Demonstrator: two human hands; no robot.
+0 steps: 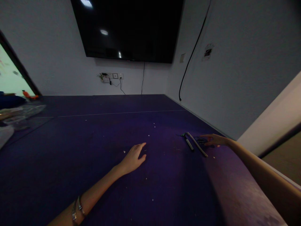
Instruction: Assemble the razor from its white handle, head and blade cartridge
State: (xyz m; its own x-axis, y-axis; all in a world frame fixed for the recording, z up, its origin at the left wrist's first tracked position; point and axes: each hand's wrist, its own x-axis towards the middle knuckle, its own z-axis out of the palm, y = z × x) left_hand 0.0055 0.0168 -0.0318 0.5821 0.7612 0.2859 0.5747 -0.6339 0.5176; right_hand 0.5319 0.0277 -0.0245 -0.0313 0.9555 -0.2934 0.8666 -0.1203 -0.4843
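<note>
My left hand (pixel 134 158) is over the middle of the dark purple tabletop (pixel 105 135), thumb and fingers apart, with nothing in it. Off to the right, my right hand (pixel 213 140) has its fingers around a dark bundled object (pixel 200 140) on the table. Part of that object is hidden under the hand, and its kind is unclear. Just left of it lies a thin, slightly bent beige stick (pixel 197 145). Beside the stick is a slim tool with a dark-and-grey handle (pixel 189 144) and a small greenish head.
Small white scraps (pixel 124 152) dot the tabletop. At the left edge are clear plastic wrapping (pixel 25 111) and an orange item (pixel 29 95). A black cable (pixel 192 51) hangs down the right wall. A large screen (pixel 131 31) is on the far wall above sockets (pixel 115 76).
</note>
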